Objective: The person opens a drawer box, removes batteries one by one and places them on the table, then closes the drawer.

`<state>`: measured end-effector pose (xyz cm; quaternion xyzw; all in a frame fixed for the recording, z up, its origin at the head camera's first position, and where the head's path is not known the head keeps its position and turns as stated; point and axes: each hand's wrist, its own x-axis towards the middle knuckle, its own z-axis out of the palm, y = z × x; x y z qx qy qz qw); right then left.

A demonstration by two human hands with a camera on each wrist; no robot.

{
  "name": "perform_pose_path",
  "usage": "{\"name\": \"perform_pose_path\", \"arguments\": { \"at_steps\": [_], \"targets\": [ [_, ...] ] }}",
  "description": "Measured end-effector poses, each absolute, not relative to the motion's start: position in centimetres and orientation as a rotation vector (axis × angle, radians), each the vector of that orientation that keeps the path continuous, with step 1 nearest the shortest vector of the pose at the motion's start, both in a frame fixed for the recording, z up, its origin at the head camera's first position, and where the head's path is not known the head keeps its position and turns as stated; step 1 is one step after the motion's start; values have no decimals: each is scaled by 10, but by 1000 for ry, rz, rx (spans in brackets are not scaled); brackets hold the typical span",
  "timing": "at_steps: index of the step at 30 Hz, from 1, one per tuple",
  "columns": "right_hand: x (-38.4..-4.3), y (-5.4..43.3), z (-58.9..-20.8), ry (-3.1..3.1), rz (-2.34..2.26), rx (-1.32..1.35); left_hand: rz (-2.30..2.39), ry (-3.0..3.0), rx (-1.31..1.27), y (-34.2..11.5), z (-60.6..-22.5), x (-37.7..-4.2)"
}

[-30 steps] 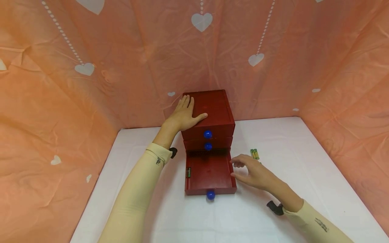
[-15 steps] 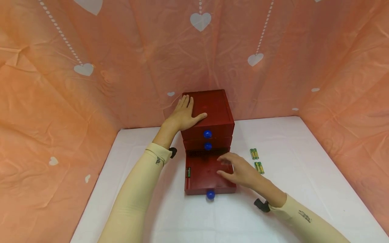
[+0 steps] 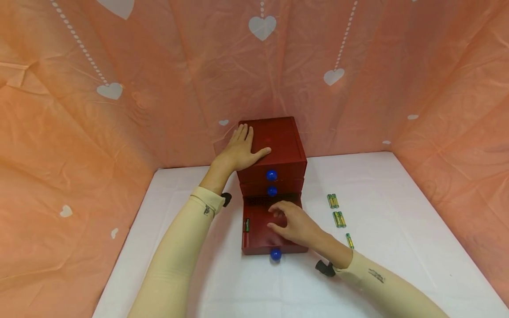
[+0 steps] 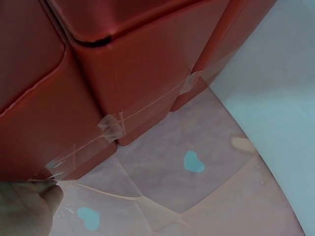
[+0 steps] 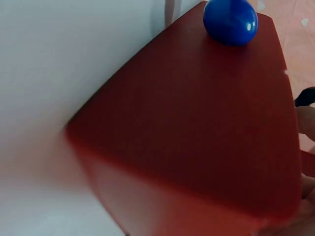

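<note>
My left hand [image 3: 240,152] rests flat, fingers spread, on top of the red drawer cabinet [image 3: 280,137]. The bottom drawer [image 3: 256,238] is pulled out, and a dark green battery [image 3: 247,225] lies along its left wall. Above this drawer hovers my right hand [image 3: 296,223], fingers loosely curved with a gap to the thumb and nothing visible between them. In the right wrist view, the drawer's front and blue knob [image 5: 230,22] fill much of the picture, and only parts of the fingers [image 5: 307,123] show at the right edge.
On the white table [image 3: 381,198], right of the cabinet, lie a pair of green-and-yellow batteries [image 3: 333,201], a second pair [image 3: 339,219] and a single battery [image 3: 350,240]. Two upper drawers with blue knobs [image 3: 272,176] are closed. Orange cloth [image 3: 191,88] hangs behind.
My right hand has moved left from the drawer's right edge to above its middle, uncovering the second battery pair and the single battery on the table. The left hand stays in place.
</note>
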<state>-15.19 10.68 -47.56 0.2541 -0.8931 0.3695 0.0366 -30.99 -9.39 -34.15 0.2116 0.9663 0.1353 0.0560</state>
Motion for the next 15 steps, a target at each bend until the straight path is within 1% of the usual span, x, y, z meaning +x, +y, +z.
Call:
{"name": "perform_pose_path", "arguments": {
  "at_steps": [15],
  "targets": [
    [-164,75,-474,-2827,1146,722,414,2936,638,-93,-343,-312]
  ]
}}
